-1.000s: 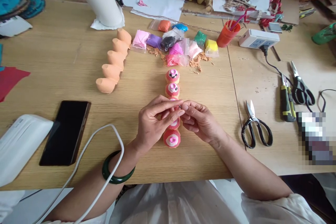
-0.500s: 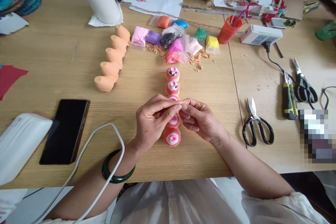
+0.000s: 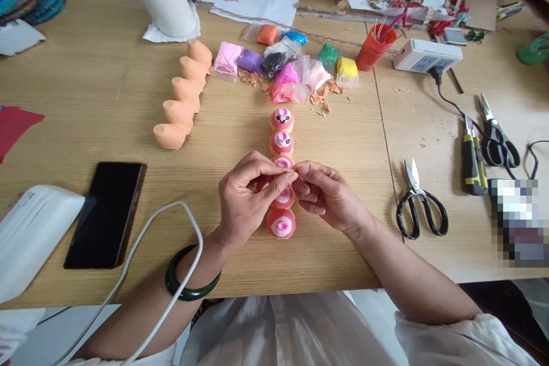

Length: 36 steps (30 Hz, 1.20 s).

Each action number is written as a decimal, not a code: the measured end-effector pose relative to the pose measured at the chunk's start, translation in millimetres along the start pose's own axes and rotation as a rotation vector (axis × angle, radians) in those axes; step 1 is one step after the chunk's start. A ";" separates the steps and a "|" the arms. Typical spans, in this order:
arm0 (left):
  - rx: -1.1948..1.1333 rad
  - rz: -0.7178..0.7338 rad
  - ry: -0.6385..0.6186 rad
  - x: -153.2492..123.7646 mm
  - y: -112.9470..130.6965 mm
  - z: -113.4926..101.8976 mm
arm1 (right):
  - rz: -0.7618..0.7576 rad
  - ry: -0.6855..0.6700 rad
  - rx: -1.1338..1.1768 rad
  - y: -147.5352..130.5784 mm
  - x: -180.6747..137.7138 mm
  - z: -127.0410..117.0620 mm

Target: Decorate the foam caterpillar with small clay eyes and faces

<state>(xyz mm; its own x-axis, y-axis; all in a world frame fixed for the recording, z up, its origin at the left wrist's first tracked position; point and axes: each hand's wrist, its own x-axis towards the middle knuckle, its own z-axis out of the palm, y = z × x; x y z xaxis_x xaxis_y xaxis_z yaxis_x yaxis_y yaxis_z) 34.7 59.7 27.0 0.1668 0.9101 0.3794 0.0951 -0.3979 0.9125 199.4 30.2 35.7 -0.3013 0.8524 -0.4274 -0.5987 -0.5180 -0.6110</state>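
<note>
My left hand (image 3: 251,194) and my right hand (image 3: 328,191) meet fingertip to fingertip above a row of pink, round egg-carton cups (image 3: 282,224). Thumb and forefinger are pinched on both hands; whatever lies between them is too small to make out. Each cup bears a white patch with a bright pink ring. The farthest cup (image 3: 282,119) also has black marks like eyes and a mouth, and the second one (image 3: 282,140) has one black dot on its right. My fingers partly cover the middle cups.
Bags of coloured clay (image 3: 286,74) lie beyond the row, beside a red cup of toothpicks (image 3: 376,48). A plain orange carton strip (image 3: 184,94) stands left. Scissors (image 3: 418,200) lie right, a phone (image 3: 106,214) left. A white cable (image 3: 189,263) arches over my left forearm.
My left hand has shifted very slightly to the left, and its pinched fingertips sit a little apart from the right ones. The cups have stayed where they were.
</note>
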 end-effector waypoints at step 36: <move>-0.020 -0.050 -0.034 0.5 -2.0 0.8 | -0.046 -0.008 -0.062 1.8 1.0 -0.8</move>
<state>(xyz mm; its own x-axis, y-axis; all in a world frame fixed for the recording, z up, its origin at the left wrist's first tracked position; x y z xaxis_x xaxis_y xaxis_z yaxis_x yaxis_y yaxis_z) 35.4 60.9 25.2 0.1955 0.9242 0.3280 0.0843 -0.3491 0.9333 198.6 30.1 33.6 -0.2801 0.8759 -0.3929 -0.5651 -0.4814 -0.6701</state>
